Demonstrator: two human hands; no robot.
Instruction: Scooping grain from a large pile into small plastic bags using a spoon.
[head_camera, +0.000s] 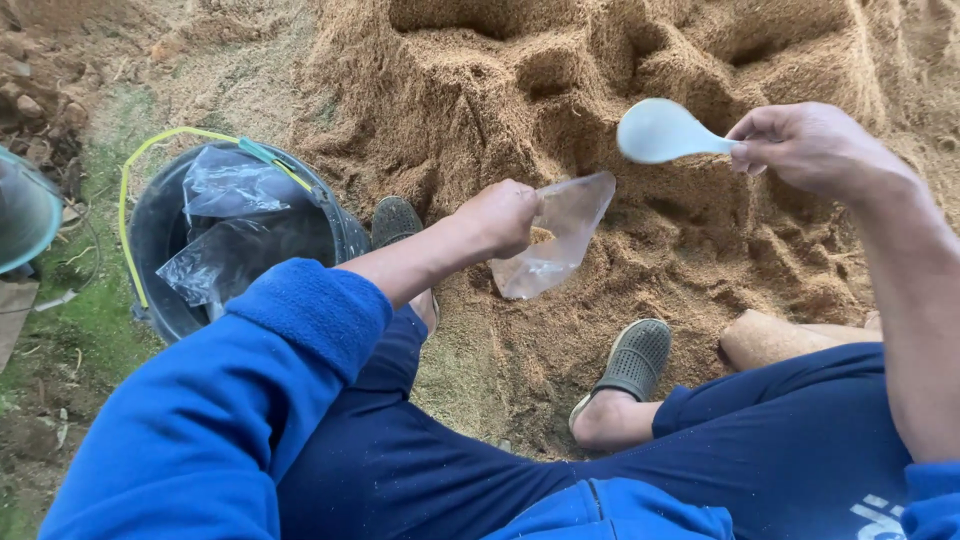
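Plastic bag (553, 237) held over the sawdust pile (620, 90), spoon raised beside it.
Left hand (500, 215) clenched the clear bag's mouth, some sawdust inside; right hand (810, 145) pinched a pale plastic spoon (660, 131) by its handle. Dark bucket (160, 235) of bags stood left.

Person squatting at edge of sawdust heap (600, 110). Left hand (500, 215) grips mouth of small clear plastic bag (552, 238), some sawdust inside. Right hand (810, 145) pinches handle of pale plastic scoop (660, 130), raised above heap, right of bag. Dark bucket (160, 240) at left, holding crumpled clear bags (225, 225). A filled bag (765, 338) lies near right knee.
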